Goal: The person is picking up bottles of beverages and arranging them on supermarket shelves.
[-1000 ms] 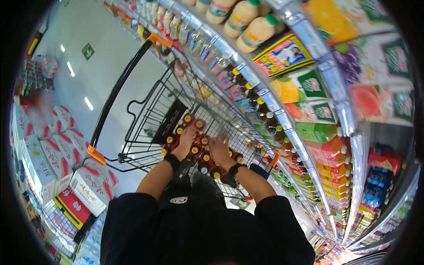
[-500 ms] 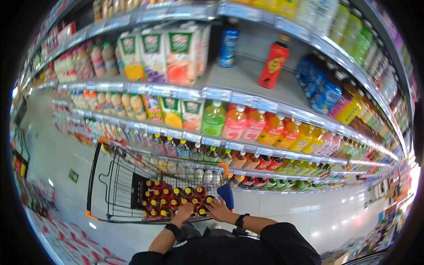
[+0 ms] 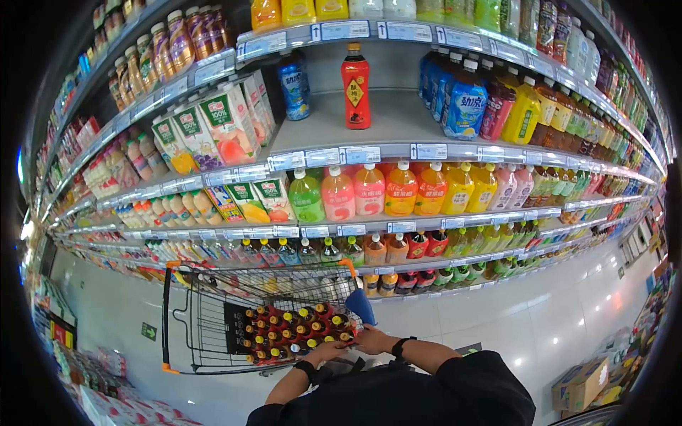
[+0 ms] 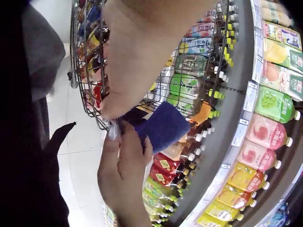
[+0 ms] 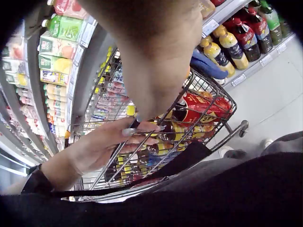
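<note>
A wire shopping cart point(image 3: 166, 319) stands in front of the person, loaded with rows of dark red bottles point(image 3: 300, 329) with mostly yellow caps. At its near right corner, the left hand point(image 3: 328, 351) and right hand point(image 3: 371, 341) come together. From the right wrist view, the left hand point(image 5: 97, 145) reaches over the cart's wire rim, fingers mostly extended beside a small dark piece point(image 5: 136, 122). In the left wrist view, the right hand point(image 4: 124, 163) has its fingertips at a small clear plastic piece point(image 4: 114, 133), close to a blue panel point(image 4: 163, 128). I cannot tell whether either hand grips anything.
Shelves of drinks run along the cart's far side, including a lone red bottle point(image 3: 356, 89) and juice cartons point(image 3: 227, 126). Pink bottles point(image 3: 338, 195) line a lower shelf. A cardboard box point(image 3: 581, 385) stands on the floor at right; stacked goods lie at lower left.
The head view has swung up toward the shelves. Both hands, earlier over the bottles in the cart, have drawn back to its near right corner and now meet there.
</note>
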Available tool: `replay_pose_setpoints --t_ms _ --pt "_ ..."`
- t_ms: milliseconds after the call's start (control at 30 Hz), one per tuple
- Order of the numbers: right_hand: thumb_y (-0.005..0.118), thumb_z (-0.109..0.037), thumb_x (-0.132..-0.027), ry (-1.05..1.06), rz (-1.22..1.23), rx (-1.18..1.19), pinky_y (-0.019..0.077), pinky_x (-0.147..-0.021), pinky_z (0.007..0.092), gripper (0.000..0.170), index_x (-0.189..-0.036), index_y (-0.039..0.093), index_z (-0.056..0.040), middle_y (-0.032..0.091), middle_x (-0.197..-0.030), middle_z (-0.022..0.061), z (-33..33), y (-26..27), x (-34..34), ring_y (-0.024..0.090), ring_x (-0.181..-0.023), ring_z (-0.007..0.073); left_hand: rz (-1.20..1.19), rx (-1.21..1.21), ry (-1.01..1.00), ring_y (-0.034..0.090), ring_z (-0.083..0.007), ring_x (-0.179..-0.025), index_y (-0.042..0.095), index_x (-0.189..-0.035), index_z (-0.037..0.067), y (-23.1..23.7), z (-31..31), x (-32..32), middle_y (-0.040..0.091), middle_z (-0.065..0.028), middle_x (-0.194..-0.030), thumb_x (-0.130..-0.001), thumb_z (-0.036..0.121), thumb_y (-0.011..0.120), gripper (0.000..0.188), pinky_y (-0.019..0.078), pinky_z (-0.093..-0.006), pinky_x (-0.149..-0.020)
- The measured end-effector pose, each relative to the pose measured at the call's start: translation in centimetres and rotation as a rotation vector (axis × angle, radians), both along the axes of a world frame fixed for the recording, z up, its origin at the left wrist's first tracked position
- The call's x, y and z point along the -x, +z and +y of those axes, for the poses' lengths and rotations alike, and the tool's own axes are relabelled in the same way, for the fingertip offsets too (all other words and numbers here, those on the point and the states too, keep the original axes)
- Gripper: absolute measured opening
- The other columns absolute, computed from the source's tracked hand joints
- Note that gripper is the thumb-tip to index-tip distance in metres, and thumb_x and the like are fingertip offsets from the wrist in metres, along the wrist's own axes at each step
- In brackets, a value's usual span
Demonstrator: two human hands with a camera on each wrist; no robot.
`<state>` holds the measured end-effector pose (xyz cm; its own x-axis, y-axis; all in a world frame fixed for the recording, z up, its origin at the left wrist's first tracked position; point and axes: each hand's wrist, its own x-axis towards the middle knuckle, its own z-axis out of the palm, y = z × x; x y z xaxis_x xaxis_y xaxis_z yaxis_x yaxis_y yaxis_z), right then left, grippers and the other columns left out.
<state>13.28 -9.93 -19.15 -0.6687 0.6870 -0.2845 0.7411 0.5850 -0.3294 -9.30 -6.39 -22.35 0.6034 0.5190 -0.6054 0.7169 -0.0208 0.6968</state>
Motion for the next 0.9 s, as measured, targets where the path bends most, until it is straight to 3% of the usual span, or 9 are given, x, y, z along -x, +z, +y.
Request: replay_pose_setpoints --t_ms 33,133,167,333,400,500,600,700,900 --pt "0.040 -0.035 -0.090 -0.011 0.022 0.008 0.0229 -0.102 0.0454 0.035 -0.112 0.053 -0.0114 0.058 -0.101 0.0113 0.3 0.2 -0.1 0.054 -0.101 0.0258 -0.003 0.051 0.040 0.055 -0.0177 -0.104 0.058 -0.118 0.010 -0.5 0.3 -0.1 0.061 -0.0078 -0.111 -0.080 0.047 0.059 0.053 0.0410 -0.0291 -0.088" --pt "0.040 -0.035 -0.091 -0.041 0.065 0.051 0.0224 -0.103 0.0459 0.034 -0.113 0.054 -0.0145 0.059 -0.099 0.0094 0.0 0.0 0.0 0.054 -0.102 0.0256 -0.236 0.401 0.074 0.054 -0.0138 -0.100 0.062 -0.112 0.010 -0.7 1.8 0.4 0.061 -0.0049 -0.109 -0.085 0.043 0.054 0.043 0.0394 -0.0263 -0.088" --pt "0.040 -0.036 -0.091 -0.042 0.062 0.071 0.0225 -0.103 0.0460 0.034 -0.114 0.054 -0.0157 0.060 -0.099 0.0092 0.1 -0.1 -0.1 0.053 -0.103 0.0255 -0.138 0.554 0.151 0.052 -0.0117 -0.098 0.065 -0.107 0.008 -0.6 2.3 0.1 0.059 -0.0015 -0.109 -0.090 0.037 0.049 0.037 0.0369 -0.0241 -0.089" --pt "0.041 -0.034 -0.090 -0.003 0.058 0.110 0.0256 -0.101 0.0449 0.033 -0.117 0.054 -0.0216 0.061 -0.095 0.0096 0.8 0.3 -0.3 0.055 -0.100 0.0247 -0.263 0.849 0.121 0.050 -0.0148 -0.107 0.056 -0.112 -0.002 -3.1 4.1 0.9 0.053 -0.0065 -0.119 -0.092 0.025 0.050 0.034 0.0363 -0.0271 -0.094" --pt "0.041 -0.033 -0.090 0.051 0.016 0.083 0.0298 -0.097 0.0433 0.032 -0.117 0.056 -0.0244 0.062 -0.092 0.0093 1.4 -0.2 -0.1 0.057 -0.096 0.0244 -0.250 0.858 -0.032 0.048 -0.0155 -0.111 0.058 -0.109 -0.001 -3.4 4.6 0.8 0.052 -0.0056 -0.122 -0.092 0.025 0.049 0.032 0.0349 -0.0280 -0.095" --pt "0.043 -0.031 -0.088 0.077 -0.229 -0.007 0.0384 -0.082 0.0392 0.024 -0.098 0.064 -0.0260 0.064 -0.080 0.0060 2.5 -1.1 1.5 0.060 -0.083 0.0241 -0.319 0.715 -0.130 0.049 -0.0106 -0.104 0.062 -0.102 0.007 -1.2 4.4 0.7 0.057 -0.0015 -0.108 -0.090 0.031 0.051 0.029 0.0341 -0.0234 -0.093" --pt "0.045 -0.032 -0.086 0.074 -0.196 -0.013 0.0449 -0.069 0.0407 0.023 -0.086 0.065 -0.0201 0.064 -0.074 0.0067 2.8 -2.3 2.2 0.062 -0.072 0.0275 -0.075 0.713 0.031 0.049 -0.0102 -0.106 0.063 -0.101 0.006 6.4 3.7 -0.3 0.057 -0.0013 -0.108 -0.090 0.029 0.051 0.028 0.0338 -0.0236 -0.095" --pt "0.048 -0.033 -0.085 0.085 -0.150 0.053 0.0474 -0.055 0.0435 0.025 -0.082 0.065 -0.0153 0.064 -0.072 0.0087 3.4 -2.3 2.5 0.062 -0.067 0.0306 -0.185 0.773 -0.068 0.048 -0.0105 -0.110 0.061 -0.108 0.004 2.5 4.7 0.9 0.056 -0.0013 -0.114 -0.092 0.023 0.046 0.029 0.0325 -0.0253 -0.097" --pt "0.049 -0.032 -0.081 0.064 -0.154 0.100 0.0485 -0.062 0.0439 0.024 -0.083 0.066 -0.0151 0.064 -0.073 0.0105 3.9 -2.6 3.5 0.063 -0.072 0.0306 -0.253 0.900 -0.130 0.044 -0.0091 -0.113 0.057 -0.118 0.008 -3.0 5.3 3.2 0.052 0.0015 -0.121 -0.094 0.025 0.041 0.033 0.0316 -0.0249 -0.097"
